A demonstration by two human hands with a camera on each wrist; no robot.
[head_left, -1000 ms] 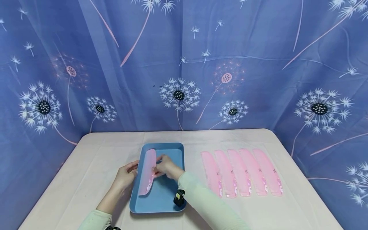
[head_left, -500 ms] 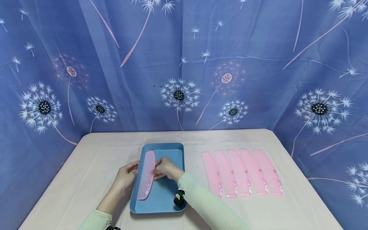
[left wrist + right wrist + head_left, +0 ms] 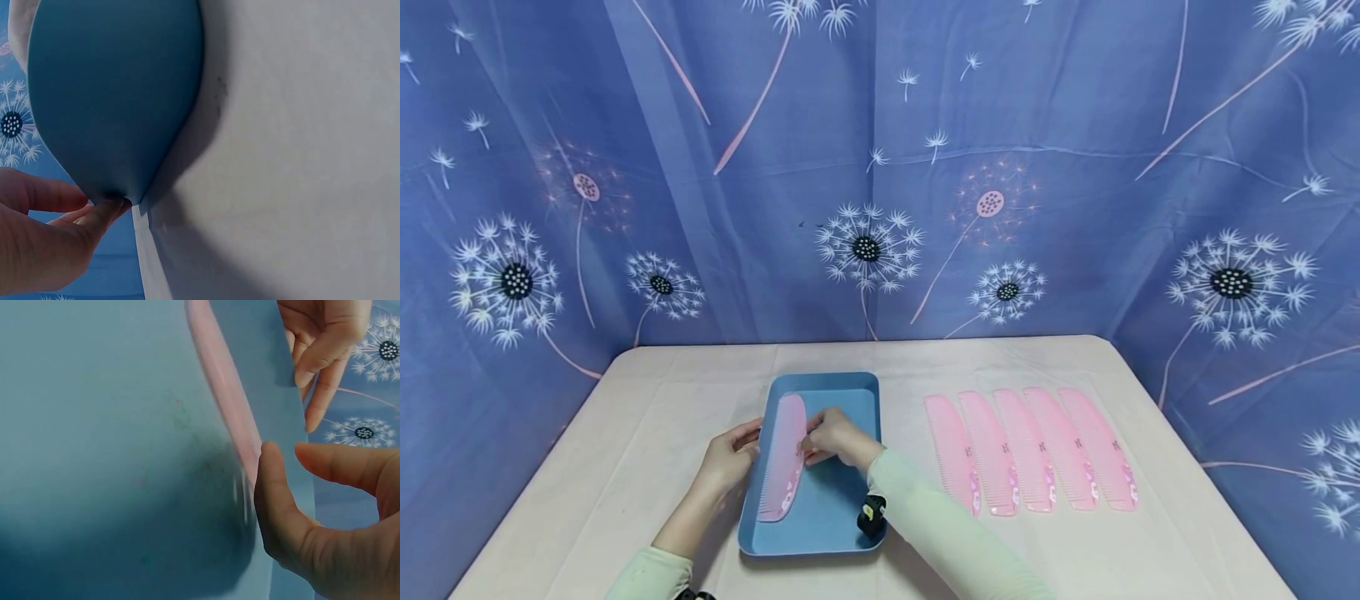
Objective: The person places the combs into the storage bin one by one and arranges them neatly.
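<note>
A pink comb (image 3: 784, 458) lies lengthwise along the left side of a blue tray (image 3: 842, 533), its teeth facing the left wall. My right hand (image 3: 835, 437) reaches into the tray from the right, fingertips at the comb's smooth back edge. In the right wrist view a gap shows between thumb and finger, with one fingertip against the comb (image 3: 225, 381). My left hand (image 3: 727, 458) pinches the tray's left rim between thumb and fingers, as the left wrist view shows on the tray wall (image 3: 119, 94).
Several more pink combs (image 3: 1043, 450) lie side by side in a slanting row on the white-covered table (image 3: 1172, 533), right of the tray. A blue curtain (image 3: 760, 275) with dandelion prints hangs behind and at both sides.
The comb has come down flat against the tray floor, its near end shifting toward me. My right hand's fingers have eased off it. The left hand stays at the rim.
</note>
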